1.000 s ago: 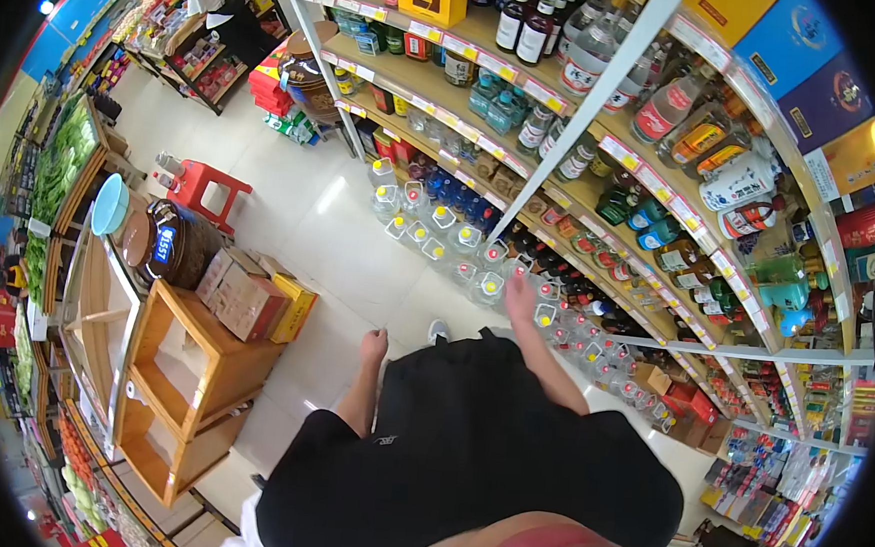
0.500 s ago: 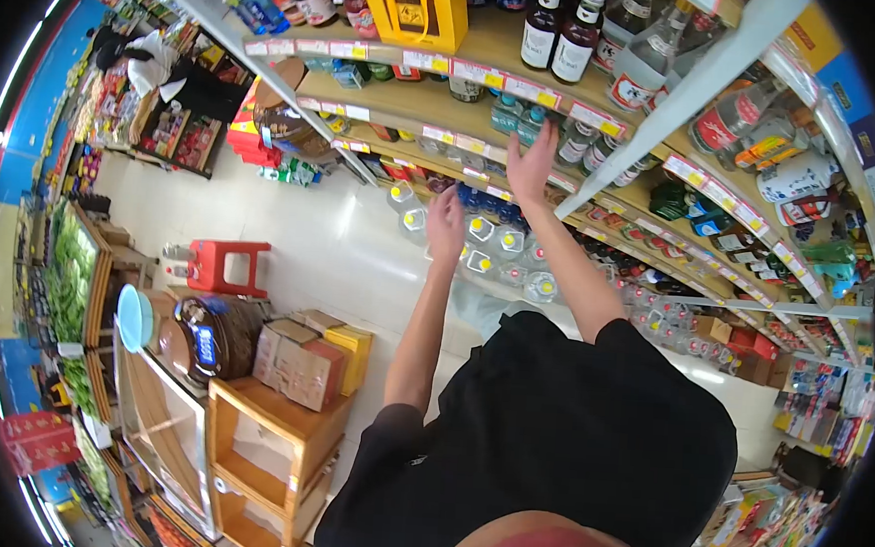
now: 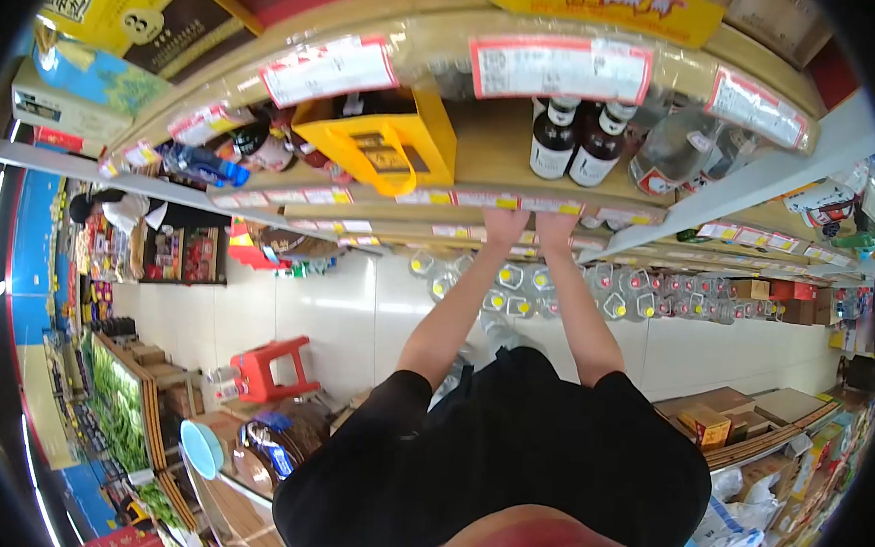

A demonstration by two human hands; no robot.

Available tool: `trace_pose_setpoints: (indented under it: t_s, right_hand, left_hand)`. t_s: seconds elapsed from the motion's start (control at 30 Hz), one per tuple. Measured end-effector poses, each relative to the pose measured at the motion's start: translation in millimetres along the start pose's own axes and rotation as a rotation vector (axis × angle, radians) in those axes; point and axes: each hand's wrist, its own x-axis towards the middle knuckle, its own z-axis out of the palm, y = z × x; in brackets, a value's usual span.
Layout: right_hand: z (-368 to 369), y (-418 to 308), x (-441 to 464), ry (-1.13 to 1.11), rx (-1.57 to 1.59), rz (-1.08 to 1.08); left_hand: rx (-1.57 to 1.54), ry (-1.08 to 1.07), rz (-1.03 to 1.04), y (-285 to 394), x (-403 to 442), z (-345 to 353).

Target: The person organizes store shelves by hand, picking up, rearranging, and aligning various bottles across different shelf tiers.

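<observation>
My left hand (image 3: 503, 227) and my right hand (image 3: 555, 231) reach side by side into a lower shelf level. The shelf edge (image 3: 442, 198) with its price tags covers the fingers of both, so whatever they touch or hold is hidden. On the level above stand two dark bottles with white labels (image 3: 575, 150), nearly over my right hand. A yellow carton bag (image 3: 431, 138) sits on that same level, to the left of the bottles. Clear glass bottles (image 3: 670, 157) stand to their right.
Clear jugs with yellow caps (image 3: 507, 276) line the floor beneath the shelves. A grey upright post (image 3: 755, 163) slants past on the right. Behind me to the left are a red stool (image 3: 276, 369) and a large brown jar (image 3: 276, 449). Farther left, a person (image 3: 126, 212) stands by a display.
Both hands have come together and slipped in behind the shelf edge. Before, the right was at some teal-capped bottles and the left hung lower. My view has tilted up, bringing higher shelves in.
</observation>
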Motion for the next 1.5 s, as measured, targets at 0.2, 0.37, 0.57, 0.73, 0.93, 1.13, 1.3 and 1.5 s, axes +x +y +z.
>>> trace_pose_setpoints:
  t_s: [0.2, 0.37, 0.57, 0.73, 0.93, 1.13, 1.3, 1.5]
  right_hand:
    - [12.5, 0.8, -2.3, 0.003, -0.028, 0.088]
    - [8.8, -4.9, 3.7, -0.102, -0.319, 0.134]
    - [21.1, -1.7, 4.7, 0.059, -0.133, 0.222]
    - [15.7, -4.5, 4.4, 0.063, -0.306, 0.052]
    - [-11.7, -85.2, -17.8, 0.201, 0.11, 0.078]
    - [-15.9, -207.3, -61.8, 0.211, 0.093, 0.024]
    - [31.4, -298.5, -126.3, 0.095, 0.177, 0.052]
    - [142.1, -358.6, -194.2, -0.188, 0.302, 0.08]
  left_hand:
    - [0.144, -0.243, -0.188, -17.6, 3.2, 13.7]
    - [0.157, -0.102, -0.063, -27.1, 8.7, 31.6]
    - [0.101, -0.147, -0.033, -22.5, 14.0, 25.7]
    - [0.052, -0.169, 0.025, -18.7, 18.3, 14.7]
    - [-0.239, -0.154, 0.046, -5.9, 6.7, -36.5]
    - [-0.379, 0.015, 0.145, 23.8, -23.8, -180.3]
    - [-0.377, 0.223, 0.243, -16.5, -48.1, -300.0]
    - [-0.248, 0.388, 0.028, -107.5, -68.3, -418.9]
